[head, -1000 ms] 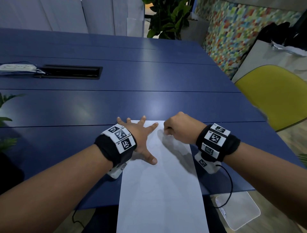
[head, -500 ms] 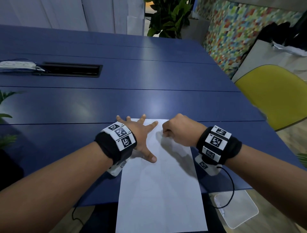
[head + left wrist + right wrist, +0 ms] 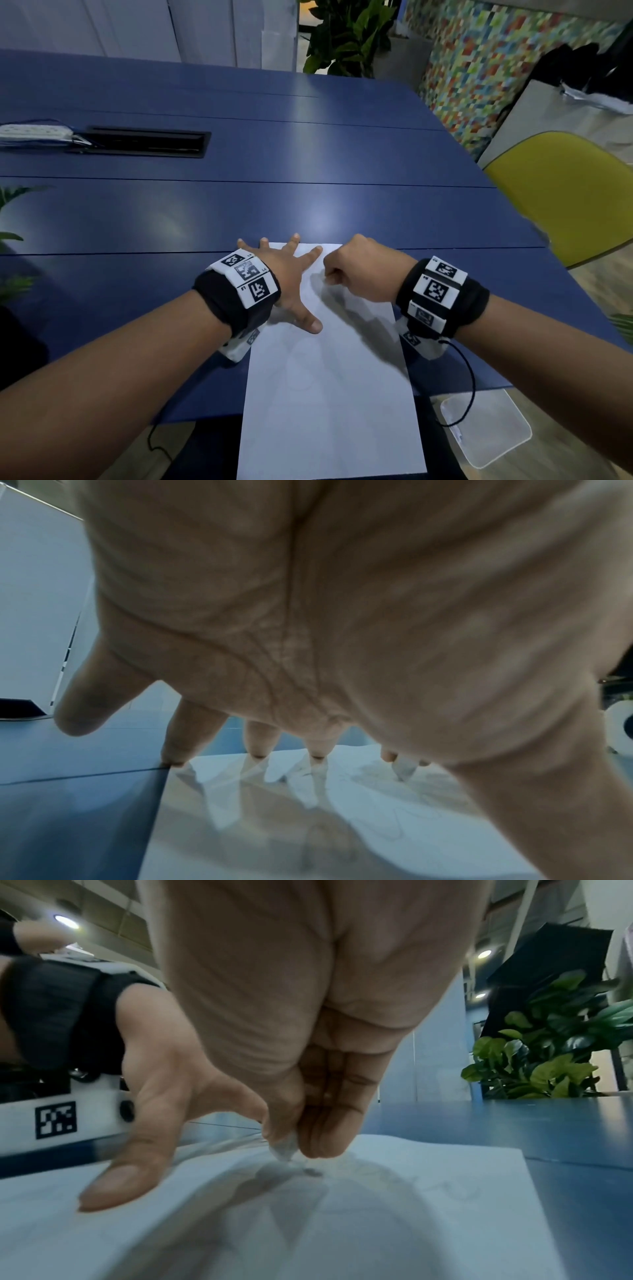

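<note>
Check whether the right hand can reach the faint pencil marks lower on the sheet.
Probably yes. The right hand, pinching a small white eraser, rests on the sheet just beyond them; bare paper lies between, and the left hand presses further up.

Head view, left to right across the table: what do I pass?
Power strip → cable slot → left hand, pressing the paper → right hand, pinching a small white piece → yellow chair. The paper lies under both hands, so it gets no place of its own.
</note>
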Demonstrator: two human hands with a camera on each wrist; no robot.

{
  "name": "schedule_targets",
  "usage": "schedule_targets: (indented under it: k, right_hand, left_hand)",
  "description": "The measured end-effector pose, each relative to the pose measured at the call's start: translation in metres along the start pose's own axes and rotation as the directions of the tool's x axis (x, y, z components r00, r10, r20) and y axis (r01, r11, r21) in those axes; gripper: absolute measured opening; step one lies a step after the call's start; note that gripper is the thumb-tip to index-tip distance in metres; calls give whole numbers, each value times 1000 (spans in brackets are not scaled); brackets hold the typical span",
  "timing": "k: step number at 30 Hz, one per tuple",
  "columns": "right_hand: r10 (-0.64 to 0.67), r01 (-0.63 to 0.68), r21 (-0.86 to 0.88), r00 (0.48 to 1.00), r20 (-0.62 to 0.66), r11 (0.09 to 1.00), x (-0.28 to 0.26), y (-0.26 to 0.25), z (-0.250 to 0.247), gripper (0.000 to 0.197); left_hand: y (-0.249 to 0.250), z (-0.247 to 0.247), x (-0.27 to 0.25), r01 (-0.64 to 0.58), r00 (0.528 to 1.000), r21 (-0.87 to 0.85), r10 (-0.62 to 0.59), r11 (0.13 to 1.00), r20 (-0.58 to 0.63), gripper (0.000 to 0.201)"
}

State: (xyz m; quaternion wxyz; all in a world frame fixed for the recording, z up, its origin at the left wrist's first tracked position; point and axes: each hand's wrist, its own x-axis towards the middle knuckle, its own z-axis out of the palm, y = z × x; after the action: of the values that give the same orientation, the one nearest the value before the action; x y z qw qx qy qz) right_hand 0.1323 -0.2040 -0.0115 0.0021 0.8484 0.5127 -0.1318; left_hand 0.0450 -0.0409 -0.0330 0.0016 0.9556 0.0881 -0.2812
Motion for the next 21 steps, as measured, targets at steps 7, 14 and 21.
schedule_targets:
  k: [7,14,21]
  right_hand:
    - [-32,32,-7,999,17,999,1,-5,0,15]
    - [4,-5,-29,999,-36,1000,8,-4,1,14]
    - [154,-150,51,984,-92,987,0,27,-19,13]
  left_hand:
    - [0,-2,0,12,1000,-29,-12,1000,-9,158]
    - [0,-2,-3,14,1000,-29,-15,999,-15,159]
    - [1,0,1,-17,1000,-21,17,1000,0,148]
